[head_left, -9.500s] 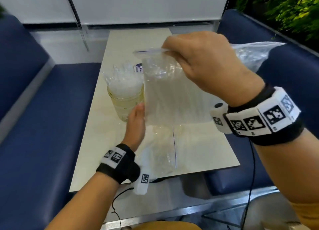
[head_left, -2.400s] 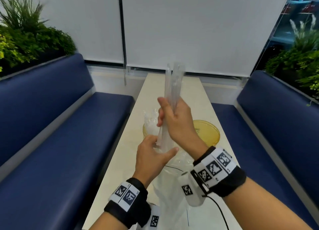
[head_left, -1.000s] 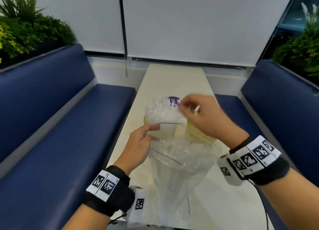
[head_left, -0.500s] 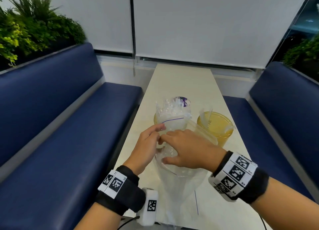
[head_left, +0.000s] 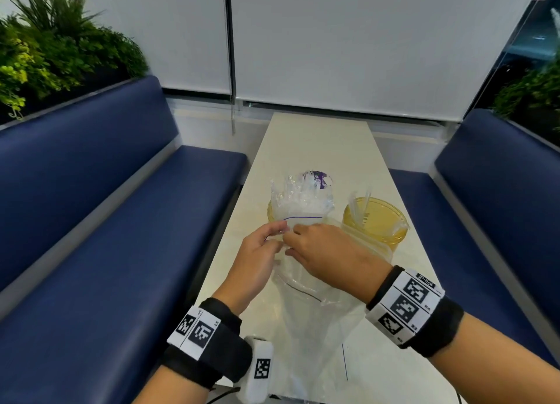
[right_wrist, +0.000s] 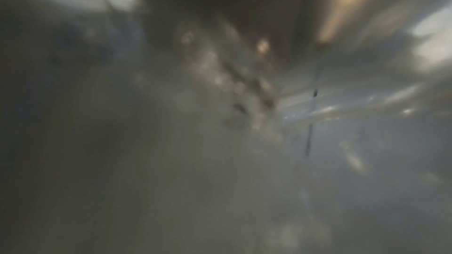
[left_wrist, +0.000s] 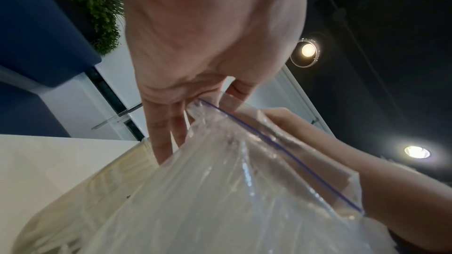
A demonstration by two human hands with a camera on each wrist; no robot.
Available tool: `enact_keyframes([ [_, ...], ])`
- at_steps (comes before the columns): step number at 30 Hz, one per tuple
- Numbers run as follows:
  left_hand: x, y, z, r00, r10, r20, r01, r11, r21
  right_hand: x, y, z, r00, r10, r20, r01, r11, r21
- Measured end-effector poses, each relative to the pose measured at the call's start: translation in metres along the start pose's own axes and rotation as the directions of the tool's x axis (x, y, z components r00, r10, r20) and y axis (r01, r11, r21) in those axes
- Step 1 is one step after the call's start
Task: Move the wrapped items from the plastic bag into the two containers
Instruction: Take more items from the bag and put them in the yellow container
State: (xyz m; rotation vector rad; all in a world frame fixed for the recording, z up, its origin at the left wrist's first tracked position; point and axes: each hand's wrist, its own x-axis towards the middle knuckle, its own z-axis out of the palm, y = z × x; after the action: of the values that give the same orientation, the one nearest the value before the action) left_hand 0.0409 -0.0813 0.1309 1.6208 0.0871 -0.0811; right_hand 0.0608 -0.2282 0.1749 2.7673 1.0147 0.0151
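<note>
A clear zip-top plastic bag [head_left: 315, 321] with a blue seal line stands on the table, in front of two yellow containers. My left hand [head_left: 277, 232] pinches the bag's rim and holds the mouth apart; the left wrist view shows this left hand [left_wrist: 208, 101] on the bag [left_wrist: 232, 190]. My right hand [head_left: 321, 252] is inside the bag's mouth, fingertips hidden by plastic. The left container [head_left: 270, 212] is packed with clear wrapped items [head_left: 300, 197]. The right container [head_left: 378, 230] holds a few wrapped sticks [head_left: 359, 209]. The right wrist view is only blur.
The narrow cream table [head_left: 318, 142] runs away from me between two blue benches [head_left: 121, 252]. A purple-labelled lid [head_left: 319, 179] shows behind the left container. Plants stand behind both benches, and a white blind closes off the far end.
A second ago my right hand was up by the right container; it has come back down and gone into the bag's mouth. My left hand has kept its pinch on the rim.
</note>
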Motion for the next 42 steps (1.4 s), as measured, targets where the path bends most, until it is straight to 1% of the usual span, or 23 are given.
enact_keyframes([
  [3, 0.002, -0.004, -0.002, 0.999, 0.047, 0.024, -0.049, 0.997, 0.059, 0.002, 0.01, -0.007, 0.995, 0.077, -0.057, -0.071, 0.991, 0.112],
  [4, 0.001, -0.005, -0.003, 0.996, 0.075, 0.042, -0.078, 0.993, 0.093, 0.003, 0.013, -0.011, 0.991, 0.108, -0.074, -0.095, 0.982, 0.16],
  [6, 0.0, -0.004, -0.004, 0.99, 0.125, 0.072, -0.136, 0.972, 0.189, 0.002, 0.018, -0.019, 0.983, 0.151, -0.103, -0.129, 0.973, 0.194],
  [9, -0.001, -0.004, 0.002, 0.983, 0.154, 0.094, -0.176, 0.935, 0.308, 0.001, 0.015, -0.038, 0.976, 0.167, -0.14, -0.134, 0.966, 0.221],
  [11, -0.002, -0.002, 0.011, 0.982, 0.178, 0.057, -0.186, 0.914, 0.359, 0.003, 0.008, -0.049, 0.976, 0.155, -0.152, -0.119, 0.967, 0.224],
  [15, 0.0, -0.001, 0.026, 0.966, 0.255, -0.046, -0.23, 0.927, 0.297, 0.009, 0.001, -0.056, 0.969, 0.155, -0.191, -0.113, 0.971, 0.213],
  [17, 0.003, -0.005, 0.029, 0.963, 0.254, -0.092, -0.224, 0.941, 0.254, 0.011, 0.0, -0.054, 0.958, 0.173, -0.228, -0.112, 0.96, 0.258],
  [19, 0.003, -0.008, 0.032, 0.96, 0.254, -0.117, -0.235, 0.96, 0.154, 0.011, -0.001, -0.049, 0.937, 0.193, -0.292, -0.09, 0.939, 0.333],
  [21, 0.001, -0.006, 0.035, 0.956, 0.266, -0.125, -0.262, 0.964, 0.045, 0.01, -0.003, -0.042, 0.889, 0.249, -0.384, -0.05, 0.887, 0.459],
  [22, 0.001, -0.004, 0.037, 0.951, 0.282, -0.128, -0.282, 0.959, 0.021, 0.009, -0.004, -0.04, 0.854, 0.3, -0.426, -0.019, 0.836, 0.549],
  [23, 0.001, -0.003, 0.038, 0.943, 0.306, -0.133, -0.304, 0.952, 0.042, 0.007, -0.005, -0.038, 0.821, 0.352, -0.449, 0.025, 0.764, 0.645],
  [24, 0.001, -0.001, 0.039, 0.929, 0.338, -0.148, -0.33, 0.941, 0.076, 0.005, -0.005, -0.037, 0.805, 0.39, -0.447, 0.071, 0.685, 0.725],
  [25, 0.001, -0.001, 0.04, 0.913, 0.373, -0.168, -0.359, 0.927, 0.108, 0.002, -0.006, -0.036, 0.814, 0.408, -0.414, 0.092, 0.612, 0.785],
  [26, 0.002, 0.001, 0.04, 0.899, 0.396, -0.189, -0.381, 0.918, 0.113, 0.001, -0.008, -0.035, 0.833, 0.419, -0.361, 0.08, 0.555, 0.828],
  [27, 0.002, 0.002, 0.04, 0.892, 0.408, -0.193, -0.4, 0.913, 0.084, -0.001, -0.01, -0.033, 0.846, 0.433, -0.31, 0.05, 0.515, 0.856],
  [28, 0.002, 0.002, 0.039, 0.893, 0.412, -0.183, -0.409, 0.911, 0.052, -0.001, -0.011, -0.028, 0.847, 0.458, -0.271, 0.017, 0.485, 0.875],
  [29, 0.001, 0.002, 0.039, 0.896, 0.408, -0.173, -0.408, 0.912, 0.037, 0.0, -0.012, -0.021, 0.842, 0.484, -0.237, -0.014, 0.459, 0.888],
  [32, 0.005, -0.002, 0.038, 0.91, 0.37, -0.188, -0.364, 0.929, 0.067, 0.008, -0.017, -0.004, 0.854, 0.501, -0.141, -0.117, 0.448, 0.886],
  [33, 0.006, -0.005, 0.038, 0.915, 0.353, -0.196, -0.343, 0.935, 0.084, 0.01, -0.019, 0.0, 0.853, 0.505, -0.131, -0.111, 0.42, 0.901],
  [36, 0.011, -0.008, 0.036, 0.926, 0.31, -0.216, -0.293, 0.95, 0.106, 0.016, -0.025, 0.007, 0.834, 0.526, -0.167, -0.015, 0.324, 0.946],
  [39, 0.009, -0.009, 0.034, 0.943, 0.272, -0.193, -0.253, 0.96, 0.118, 0.018, -0.025, 0.009, 0.829, 0.531, -0.174, 0.013, 0.293, 0.956],
  [40, 0.007, -0.009, 0.033, 0.945, 0.275, -0.178, -0.256, 0.959, 0.123, 0.018, -0.024, 0.009, 0.828, 0.534, -0.171, 0.016, 0.283, 0.959],
  [42, 0.001, -0.007, 0.031, 0.949, 0.3, -0.103, -0.281, 0.946, 0.161, 0.02, -0.025, 0.005, 0.816, 0.55, -0.18, 0.044, 0.252, 0.967],
])
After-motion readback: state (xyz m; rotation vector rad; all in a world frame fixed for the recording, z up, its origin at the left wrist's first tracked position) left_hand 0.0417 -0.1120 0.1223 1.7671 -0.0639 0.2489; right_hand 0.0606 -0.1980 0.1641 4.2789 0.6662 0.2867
